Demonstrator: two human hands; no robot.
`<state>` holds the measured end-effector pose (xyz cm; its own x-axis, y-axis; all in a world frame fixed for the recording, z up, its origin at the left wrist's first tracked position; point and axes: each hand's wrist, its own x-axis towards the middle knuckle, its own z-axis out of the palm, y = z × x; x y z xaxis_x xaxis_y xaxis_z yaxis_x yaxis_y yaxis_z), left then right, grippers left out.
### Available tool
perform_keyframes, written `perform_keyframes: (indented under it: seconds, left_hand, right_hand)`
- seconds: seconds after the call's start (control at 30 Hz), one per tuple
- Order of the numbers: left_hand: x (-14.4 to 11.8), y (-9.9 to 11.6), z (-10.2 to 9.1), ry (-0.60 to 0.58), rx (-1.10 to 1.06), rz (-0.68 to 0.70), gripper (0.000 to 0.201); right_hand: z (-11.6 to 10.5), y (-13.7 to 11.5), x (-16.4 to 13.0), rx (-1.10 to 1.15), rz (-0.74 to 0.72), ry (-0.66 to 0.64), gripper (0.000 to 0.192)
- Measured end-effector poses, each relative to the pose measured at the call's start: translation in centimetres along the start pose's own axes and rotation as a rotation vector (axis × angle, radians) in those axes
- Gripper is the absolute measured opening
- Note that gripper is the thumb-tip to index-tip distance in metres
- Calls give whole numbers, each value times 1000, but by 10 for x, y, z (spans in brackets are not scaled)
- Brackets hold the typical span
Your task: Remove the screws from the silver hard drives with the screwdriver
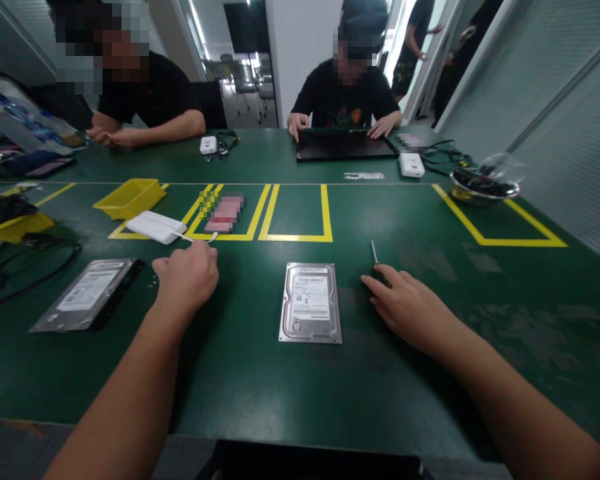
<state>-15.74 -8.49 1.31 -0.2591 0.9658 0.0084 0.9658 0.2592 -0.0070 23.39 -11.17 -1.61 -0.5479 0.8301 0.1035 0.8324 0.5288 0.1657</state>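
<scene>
A silver hard drive (310,303) lies label up on the green table between my hands. To its right, my right hand (413,310) rests low over the table with its fingers around a screwdriver (374,253); the thin metal shaft points away from me and the handle is mostly covered. On the other side, my left hand (187,280) is closed, knuckles up, and whatever its fingers hold is hidden. Tiny screws (155,283) lie beside its thumb. Farther left is a second hard drive (89,293) with a dark bracket along its edge.
A white power bank (156,227) with a cable lies ahead of my left hand, near a yellow bin (130,198) and a blurred pink item (225,213). Yellow tape marks the table. A metal bowl (485,187) holds dark parts. Across sit two people, one holding a black panel (347,145).
</scene>
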Motion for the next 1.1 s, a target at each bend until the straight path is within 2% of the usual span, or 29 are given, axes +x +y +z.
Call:
perform_keyframes:
  seconds: [0.1,0.27,0.53,0.83,1.1]
  left_hand:
    - [-4,16,4,39,-68,104,35]
    - [-19,38,5,107,-275,361,23]
    - [-43,78,-5,58,-541,660,16]
    - [-60,118,-10,-73,-639,900,9]
    - [-67,142,2,-93,-692,988,13]
  right_hand:
    - [-1,-1,0,-3,8,0,42]
    - [-5,-3,-2,-51,25,29,42]
    - [-15,-10,-2,-56,8,78,39]
    - [-13,-13,-3,-18,-36,86,40]
    - [-12,-12,-4,-7,-36,76,41]
